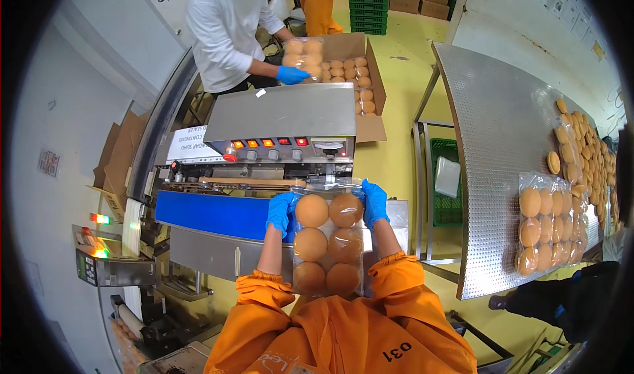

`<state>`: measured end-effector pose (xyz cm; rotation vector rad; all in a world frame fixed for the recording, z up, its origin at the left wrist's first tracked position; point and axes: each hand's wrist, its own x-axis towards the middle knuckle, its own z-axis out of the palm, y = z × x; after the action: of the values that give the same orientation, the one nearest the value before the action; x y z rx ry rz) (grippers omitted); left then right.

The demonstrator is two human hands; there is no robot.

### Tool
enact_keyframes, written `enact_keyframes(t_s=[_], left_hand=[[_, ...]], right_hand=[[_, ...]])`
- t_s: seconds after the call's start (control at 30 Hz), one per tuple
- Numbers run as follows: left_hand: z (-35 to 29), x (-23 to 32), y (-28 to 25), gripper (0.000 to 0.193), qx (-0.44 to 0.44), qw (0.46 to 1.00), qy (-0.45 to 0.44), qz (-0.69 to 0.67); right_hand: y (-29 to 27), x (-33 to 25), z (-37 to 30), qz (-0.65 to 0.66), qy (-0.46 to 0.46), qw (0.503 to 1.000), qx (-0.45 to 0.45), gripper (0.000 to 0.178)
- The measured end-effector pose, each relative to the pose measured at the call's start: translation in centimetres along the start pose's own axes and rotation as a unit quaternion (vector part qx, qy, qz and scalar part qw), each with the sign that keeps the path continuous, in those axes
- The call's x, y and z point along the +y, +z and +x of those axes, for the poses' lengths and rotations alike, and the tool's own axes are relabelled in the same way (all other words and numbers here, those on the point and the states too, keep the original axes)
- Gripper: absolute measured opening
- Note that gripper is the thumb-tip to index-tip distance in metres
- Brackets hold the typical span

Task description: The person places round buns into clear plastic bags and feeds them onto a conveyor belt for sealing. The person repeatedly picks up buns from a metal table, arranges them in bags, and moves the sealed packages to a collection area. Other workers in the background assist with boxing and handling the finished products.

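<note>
Six round buns point(310, 245) fill one clear bag point(328, 228) — left hand point(281, 212) and right hand point(374, 203) gripping its upper corners.

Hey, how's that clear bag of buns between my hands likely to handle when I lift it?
The clear bag will likely flex, since its thin, creased film surrounds separate round buns. It may feel slippery, given the film's glossy shine. The buns would probably dent if squeezed, as they look puffy and bread-like.
</note>
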<state>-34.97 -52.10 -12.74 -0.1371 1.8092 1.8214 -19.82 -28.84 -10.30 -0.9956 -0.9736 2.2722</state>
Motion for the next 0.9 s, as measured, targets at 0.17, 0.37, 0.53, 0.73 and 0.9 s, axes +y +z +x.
enact_keyframes(t_s=[0.17, 0.37, 0.53, 0.73, 0.9], left_hand=[[0.7, 0.0, -4.0, 0.012, 0.013, 0.999, 0.037, 0.002], [-3.9, 3.9, -3.9, 0.015, 0.094, 0.995, 0.034, 0.006], [-10.7, 2.1, -8.9, 0.027, 0.090, 0.994, 0.020, 0.054], [-15.5, 2.0, -11.8, 0.042, 0.101, 0.993, -0.013, 0.057], [-14.2, 0.1, -17.6, 0.047, 0.085, 0.988, 0.010, 0.129]], right_hand=[[3.0, 0.9, -0.6, -0.061, 0.011, 0.997, -0.041, 0.026], [4.8, 2.8, -2.6, -0.243, -0.108, 0.963, 0.051, 0.026], [4.5, 6.7, -11.8, -0.313, -0.133, 0.938, -0.068, 0.013], [7.5, 14.1, -18.2, -0.176, -0.105, 0.976, -0.077, 0.055], [11.4, 14.8, -19.9, -0.021, 0.031, 0.986, -0.160, 0.049]])
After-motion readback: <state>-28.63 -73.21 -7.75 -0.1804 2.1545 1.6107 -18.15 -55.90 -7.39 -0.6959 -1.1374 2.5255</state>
